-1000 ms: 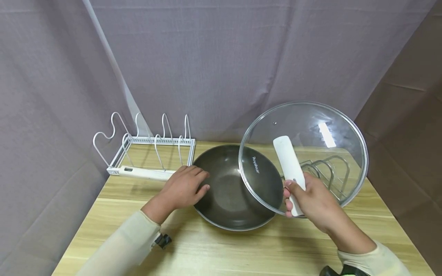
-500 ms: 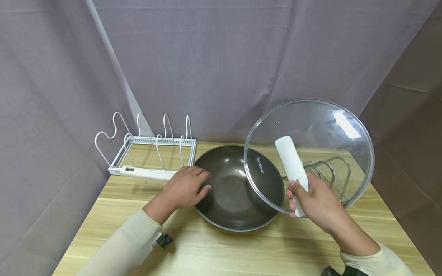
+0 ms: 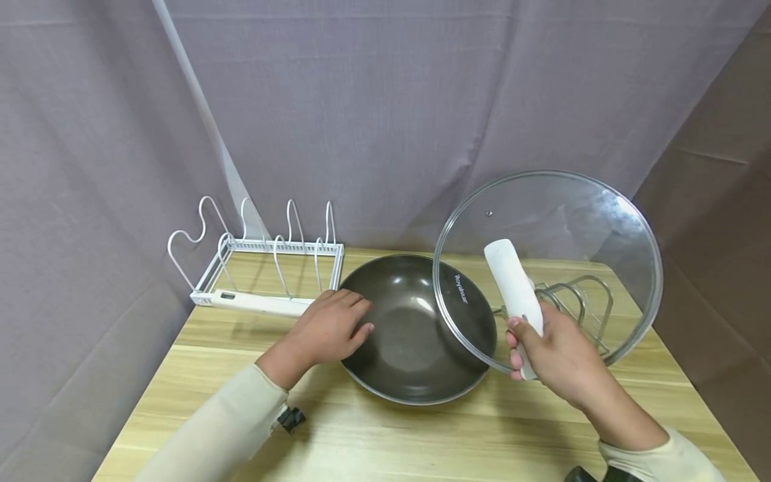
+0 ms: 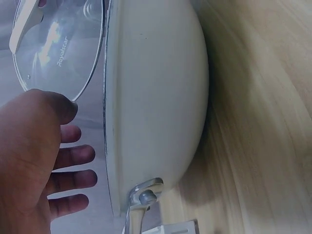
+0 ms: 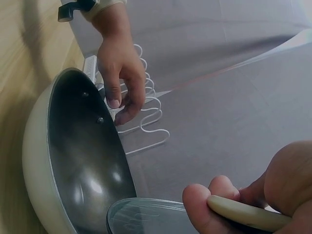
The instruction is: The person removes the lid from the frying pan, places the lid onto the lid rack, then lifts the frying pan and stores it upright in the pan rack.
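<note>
wok (image 3: pixel 406 341): dark inside, cream outside, sat upright
glass lid (image 3: pixel 560 258): white-handled, was raised and tilted, off the wok

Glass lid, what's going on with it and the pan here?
A person's right hand grips the glass lid by its white handle, holding it raised and tilted, not seated on the pan. The pan stands on the wooden table, its cream handle pointing left toward the white rack. The left hand hovers by the pan's rim, holding nothing.
</note>
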The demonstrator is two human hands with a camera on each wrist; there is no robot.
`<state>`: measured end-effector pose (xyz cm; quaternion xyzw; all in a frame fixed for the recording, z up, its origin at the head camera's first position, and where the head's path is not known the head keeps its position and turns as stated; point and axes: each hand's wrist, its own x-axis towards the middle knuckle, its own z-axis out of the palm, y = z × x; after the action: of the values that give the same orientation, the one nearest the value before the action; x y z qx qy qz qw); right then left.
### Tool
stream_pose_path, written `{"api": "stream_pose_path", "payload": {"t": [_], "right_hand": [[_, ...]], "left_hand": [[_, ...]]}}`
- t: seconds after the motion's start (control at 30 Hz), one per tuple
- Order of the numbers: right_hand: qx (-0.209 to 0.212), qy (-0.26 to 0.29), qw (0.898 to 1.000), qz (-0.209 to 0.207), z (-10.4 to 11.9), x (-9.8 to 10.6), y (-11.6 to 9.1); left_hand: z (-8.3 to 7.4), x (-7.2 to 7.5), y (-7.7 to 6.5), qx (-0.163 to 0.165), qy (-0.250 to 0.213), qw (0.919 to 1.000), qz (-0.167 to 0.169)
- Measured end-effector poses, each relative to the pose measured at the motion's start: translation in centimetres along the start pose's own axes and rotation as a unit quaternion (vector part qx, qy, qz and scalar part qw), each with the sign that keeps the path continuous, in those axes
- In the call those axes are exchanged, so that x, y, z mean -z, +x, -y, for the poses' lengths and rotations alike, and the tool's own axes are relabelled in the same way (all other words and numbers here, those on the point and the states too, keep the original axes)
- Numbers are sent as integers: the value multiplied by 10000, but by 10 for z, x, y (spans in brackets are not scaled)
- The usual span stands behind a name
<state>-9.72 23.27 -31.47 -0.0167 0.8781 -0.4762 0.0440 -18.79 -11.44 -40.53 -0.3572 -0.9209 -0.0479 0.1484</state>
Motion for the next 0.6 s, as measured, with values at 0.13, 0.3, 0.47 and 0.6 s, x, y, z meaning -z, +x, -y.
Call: {"api": "stream_pose_path", "payload": {"t": [0.13, 0.3, 0.47, 0.6], "right_hand": [[1, -35, 10000, -7, 0, 0, -1], [-3, -99, 10000, 0, -1, 1, 0], [-16, -162, 9999, -27, -5, 2, 0], [-54, -264, 9996, -84, -8, 3, 1]], "left_hand": [[-1, 0, 0, -1, -60, 10000, -15], [-3, -1, 2, 33, -103, 9999, 46], [-6, 0, 5, 42, -118, 9998, 125], [-7, -2, 7, 62, -117, 9998, 176]]}}
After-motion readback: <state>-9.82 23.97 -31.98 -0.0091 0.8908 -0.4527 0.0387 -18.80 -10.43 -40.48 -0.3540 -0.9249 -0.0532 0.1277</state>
